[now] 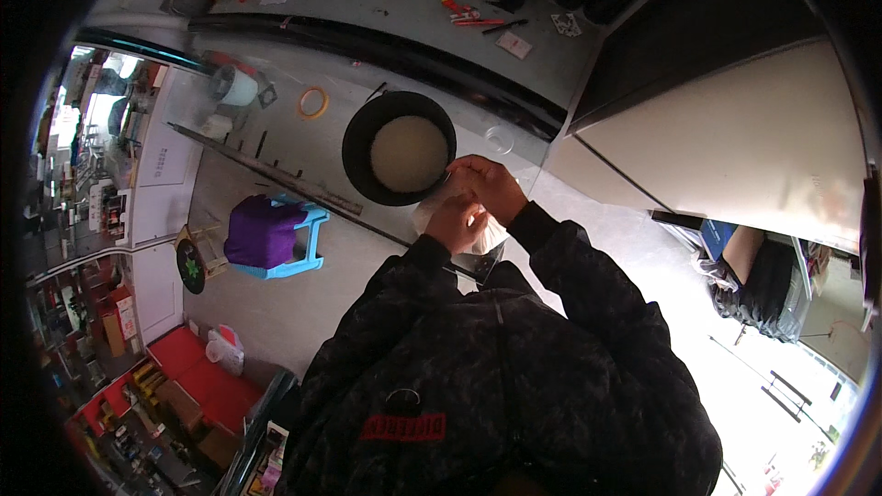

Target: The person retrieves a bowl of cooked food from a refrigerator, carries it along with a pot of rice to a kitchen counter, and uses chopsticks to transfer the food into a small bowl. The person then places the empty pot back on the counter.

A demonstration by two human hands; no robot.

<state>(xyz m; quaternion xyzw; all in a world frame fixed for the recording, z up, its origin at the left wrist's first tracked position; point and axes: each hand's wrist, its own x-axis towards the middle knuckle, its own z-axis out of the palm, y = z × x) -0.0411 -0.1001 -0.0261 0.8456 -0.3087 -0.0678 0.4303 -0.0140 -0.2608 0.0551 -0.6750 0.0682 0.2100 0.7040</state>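
A round dark pot [355, 151] with pale grains, apparently rice [409, 153], lying in its bottom stands on the glass-topped counter. Just below its right rim, my right hand [490, 184] has its fingers bent over the top of a thin, pale plastic bag [490, 235]. Close beside it, my left hand [455, 222] pinches at the same bag, thumb and fingers curled. The bag hangs or rests at the counter's near edge, partly covered by both hands and sleeves. What fills the bag cannot be made out.
A roll of yellow tape [313, 103], a white cup-like container [238, 86] and a small clear round lid or dish [499, 140] are on the counter. A blue plastic stool [313, 238] with purple cloth [262, 233] stands left. A large pale cabinet [730, 138] rises at right.
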